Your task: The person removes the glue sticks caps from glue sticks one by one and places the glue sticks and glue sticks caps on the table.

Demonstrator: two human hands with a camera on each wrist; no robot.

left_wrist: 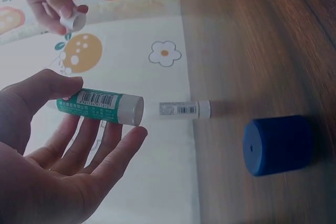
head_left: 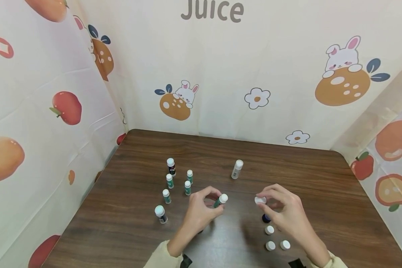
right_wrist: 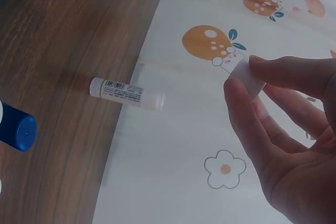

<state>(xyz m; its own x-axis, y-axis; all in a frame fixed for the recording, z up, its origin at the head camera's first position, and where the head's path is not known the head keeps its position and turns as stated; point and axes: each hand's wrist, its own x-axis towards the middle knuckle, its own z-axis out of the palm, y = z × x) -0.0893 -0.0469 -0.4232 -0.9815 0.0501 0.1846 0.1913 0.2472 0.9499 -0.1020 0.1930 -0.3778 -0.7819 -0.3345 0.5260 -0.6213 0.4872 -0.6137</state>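
My left hand (head_left: pixel 202 210) holds a green glue stick (left_wrist: pixel 97 104) between thumb and fingers, tilted above the table, its white end (head_left: pixel 223 198) pointing up and to the right. To the right, my right hand (head_left: pixel 286 208) pinches a small white cap (right_wrist: pixel 245 78) between thumb and fingertips. The hands are apart, and the cap does not touch the glue stick. Beneath the right hand, a dark blue cap (head_left: pixel 266 218) and several white caps (head_left: pixel 269 230) rest on the table. A blue cap (left_wrist: pixel 278 145) stands close by in the left wrist view.
Several green glue sticks (head_left: pixel 166 196) stand upright at the left, along with dark-labelled ones (head_left: pixel 160 214). A white glue stick (head_left: pixel 237 169) stands alone toward the back of the brown table (head_left: pixel 305 171). Printed curtains (head_left: pixel 221 67) hang behind and at both sides.
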